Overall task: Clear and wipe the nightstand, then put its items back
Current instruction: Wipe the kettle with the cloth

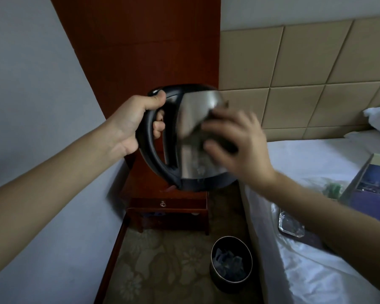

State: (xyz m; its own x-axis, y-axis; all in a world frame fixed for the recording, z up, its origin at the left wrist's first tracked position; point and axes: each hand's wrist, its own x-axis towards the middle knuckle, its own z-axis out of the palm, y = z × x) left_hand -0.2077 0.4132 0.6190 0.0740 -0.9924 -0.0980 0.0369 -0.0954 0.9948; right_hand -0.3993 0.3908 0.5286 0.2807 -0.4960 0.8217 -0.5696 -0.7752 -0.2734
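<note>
A steel electric kettle (191, 159) with a black handle and lid hangs in the air above the red-brown wooden nightstand (140, 191). My left hand (134, 121) grips the handle, thumb on top by the lid. My right hand (237, 145) is motion-blurred, its fingers spread against the kettle's steel side, pressing what looks like a grey cloth (195, 130) onto it. The kettle hides most of the nightstand's top; the strip that shows is bare. Below it the drawer front shows a small metal keyhole (162, 204).
A bed (298, 159) with a white sheet lies on the right, carrying a glass ashtray (291, 224), a blue-sided box (373, 189) and a clear bag (325, 185) with something green. A dark waste bin (230, 260) stands on the patterned floor. The wall is close on the left.
</note>
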